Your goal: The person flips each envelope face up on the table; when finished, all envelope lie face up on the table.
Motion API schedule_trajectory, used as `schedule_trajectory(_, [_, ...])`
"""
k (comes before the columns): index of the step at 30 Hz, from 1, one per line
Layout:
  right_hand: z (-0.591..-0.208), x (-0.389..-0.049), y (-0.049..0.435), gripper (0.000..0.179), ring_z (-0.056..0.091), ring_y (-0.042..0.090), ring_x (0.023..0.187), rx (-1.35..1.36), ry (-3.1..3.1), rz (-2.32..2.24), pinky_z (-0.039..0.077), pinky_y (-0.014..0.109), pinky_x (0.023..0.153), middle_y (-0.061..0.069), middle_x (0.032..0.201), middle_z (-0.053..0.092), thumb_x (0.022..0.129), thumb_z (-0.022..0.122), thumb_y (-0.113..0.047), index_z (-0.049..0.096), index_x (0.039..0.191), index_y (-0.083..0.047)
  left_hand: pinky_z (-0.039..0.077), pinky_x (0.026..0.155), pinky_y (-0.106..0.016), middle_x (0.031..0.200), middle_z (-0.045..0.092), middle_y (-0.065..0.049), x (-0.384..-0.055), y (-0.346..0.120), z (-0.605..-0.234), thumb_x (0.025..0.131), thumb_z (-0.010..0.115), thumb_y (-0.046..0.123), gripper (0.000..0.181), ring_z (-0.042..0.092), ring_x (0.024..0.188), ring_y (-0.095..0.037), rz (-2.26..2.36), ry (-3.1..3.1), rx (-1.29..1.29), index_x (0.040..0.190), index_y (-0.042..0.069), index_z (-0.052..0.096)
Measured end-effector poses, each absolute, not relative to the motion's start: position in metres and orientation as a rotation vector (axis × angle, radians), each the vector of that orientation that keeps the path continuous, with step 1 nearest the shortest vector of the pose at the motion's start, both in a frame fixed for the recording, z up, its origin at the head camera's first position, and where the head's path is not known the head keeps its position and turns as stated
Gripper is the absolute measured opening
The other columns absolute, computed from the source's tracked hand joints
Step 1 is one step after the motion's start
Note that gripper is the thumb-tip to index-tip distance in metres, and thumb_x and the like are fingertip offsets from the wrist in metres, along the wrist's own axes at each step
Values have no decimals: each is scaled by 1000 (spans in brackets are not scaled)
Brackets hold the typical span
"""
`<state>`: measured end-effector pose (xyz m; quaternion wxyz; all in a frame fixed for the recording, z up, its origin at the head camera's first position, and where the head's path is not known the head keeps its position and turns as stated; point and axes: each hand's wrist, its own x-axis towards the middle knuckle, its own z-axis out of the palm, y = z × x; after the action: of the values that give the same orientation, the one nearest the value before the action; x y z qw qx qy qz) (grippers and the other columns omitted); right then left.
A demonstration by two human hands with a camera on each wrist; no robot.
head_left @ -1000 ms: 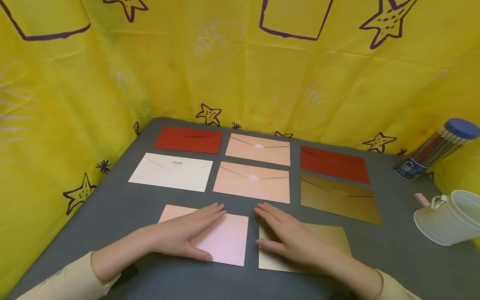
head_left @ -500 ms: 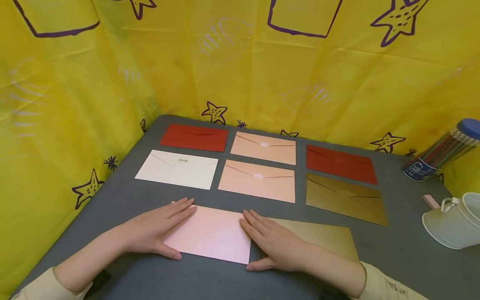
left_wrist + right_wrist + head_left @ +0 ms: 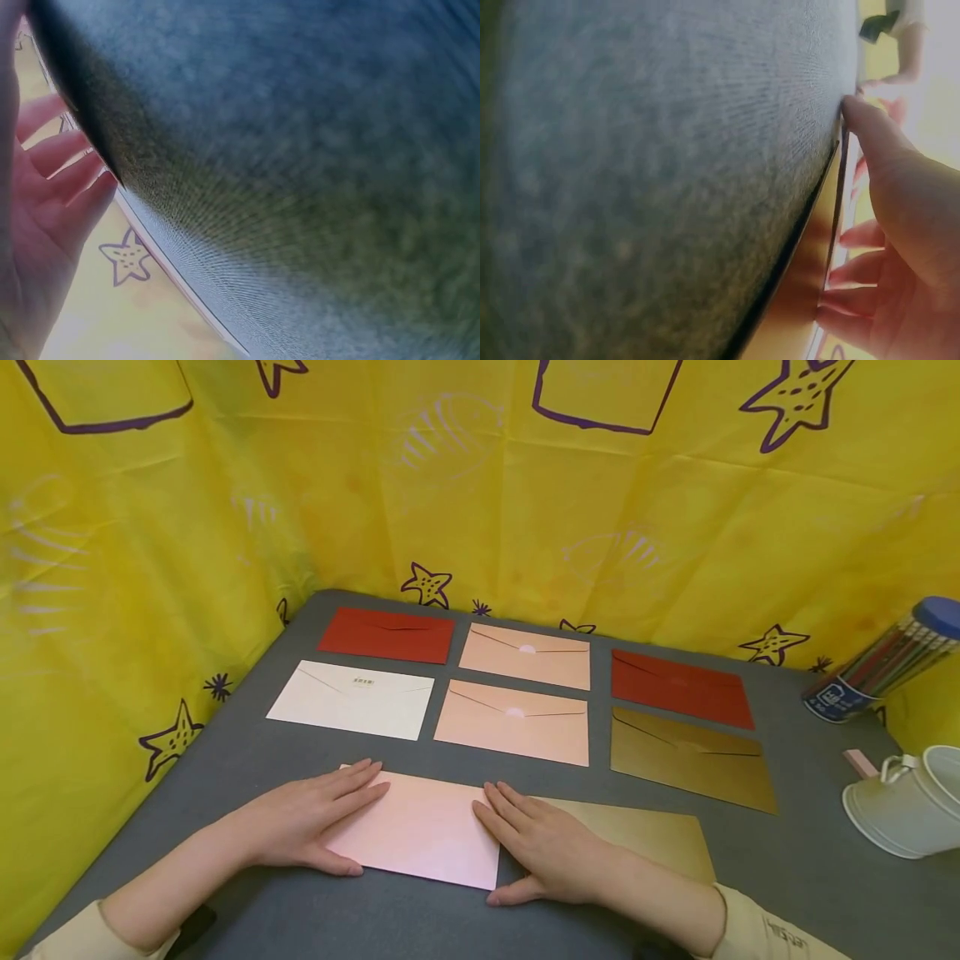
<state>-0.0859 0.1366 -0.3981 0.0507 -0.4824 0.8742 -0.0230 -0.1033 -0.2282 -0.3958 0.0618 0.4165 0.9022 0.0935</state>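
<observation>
A plain pale pink envelope (image 3: pixel 427 827) lies flat at the front of the grey table, between my two hands. My left hand (image 3: pixel 315 814) rests at its left end, fingers nearly straight and thumb spread toward the near edge. Over the right end lie the fingertips of my right hand (image 3: pixel 555 843), its thumb lower down near the corner. My right hand and forearm partly cover a gold envelope (image 3: pixel 637 827) just to the right. In the left wrist view the left hand (image 3: pixel 52 202) has extended fingers; the right wrist view shows the right hand (image 3: pixel 907 247) with fingers spread.
Behind lie two peach envelopes (image 3: pixel 513 722), a white one (image 3: pixel 352 702), two red ones (image 3: pixel 386 635) and another gold one (image 3: pixel 690 764). On the right stand a pencil tub (image 3: pixel 840 697) and a white metal cup (image 3: pixel 900 810), with an eraser (image 3: pixel 861 763) beside it.
My left hand has slid left to the pink envelope's left end. My right hand has moved left from the gold envelope onto the pink one's right end. Both hold nearly still since half a second ago.
</observation>
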Motion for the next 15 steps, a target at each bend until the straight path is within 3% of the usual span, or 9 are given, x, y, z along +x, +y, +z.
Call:
schedule_trajectory(9, [-395, -87, 133, 94, 35, 29, 140, -1411, 2663, -160, 41, 41, 105, 15, 154, 34, 87, 47, -74, 35, 151, -6, 54, 85, -41, 131, 61, -6, -106, -235, -393, 82, 70, 59, 65, 58, 120, -26, 472, 2763, 1528, 128, 14, 66])
schedule_trajectory(15, [-388, -92, 138, 66, 54, 14, 125, -1490, 2641, -521, 49, 35, 96, 3, 138, 56, 92, 54, -61, 57, 137, -12, 52, 84, -22, 111, 71, -1, -111, -240, -385, 77, 82, 42, 47, 69, 101, -18, 815, 2739, 1649, 114, 14, 74])
